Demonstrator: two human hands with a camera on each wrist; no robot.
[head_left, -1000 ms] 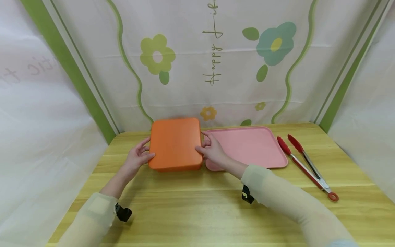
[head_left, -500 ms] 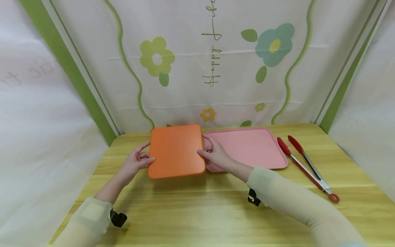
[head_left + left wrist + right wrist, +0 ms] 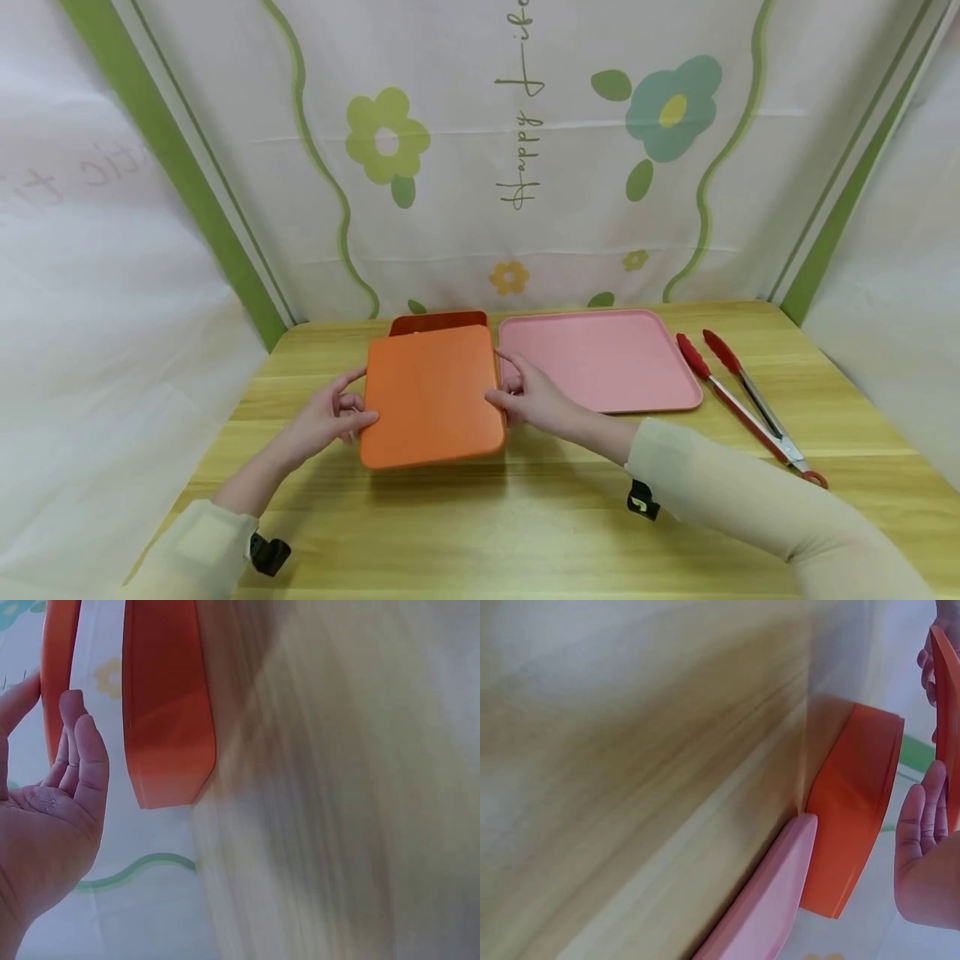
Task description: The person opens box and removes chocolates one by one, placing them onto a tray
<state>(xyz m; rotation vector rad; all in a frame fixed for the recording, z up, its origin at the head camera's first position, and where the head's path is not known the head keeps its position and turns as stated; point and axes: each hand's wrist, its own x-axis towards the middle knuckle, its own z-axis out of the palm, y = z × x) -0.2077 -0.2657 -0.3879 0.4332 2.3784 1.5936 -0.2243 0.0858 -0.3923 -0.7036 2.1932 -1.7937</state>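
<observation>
Though near-hidden in head view, box (image 3: 851, 810) plain in wrist views, fingers (image 3: 362, 419) of both hands (image 3: 324, 425) (image 3: 542, 407) clamped on lid (image 3: 435, 396).

Pink tray (image 3: 600, 367) is lying flat on wood-grain table (image 3: 555, 525), near back edge. Red-and-silver tongs (image 3: 740, 410) are resting just beside tray's right end, arms spreading, red tips pointing toward back. White cloth (image 3: 450, 225) is hanging behind table, showing yellow-green flower (image 3: 366, 117) on left, blue-green flower (image 3: 651, 122) on right, small orange flower (image 3: 509, 277) lower between; green "Happy" lettering (image 3: 520, 157) is running upward. White side panels (image 3: 112, 333) are flanking table.
</observation>
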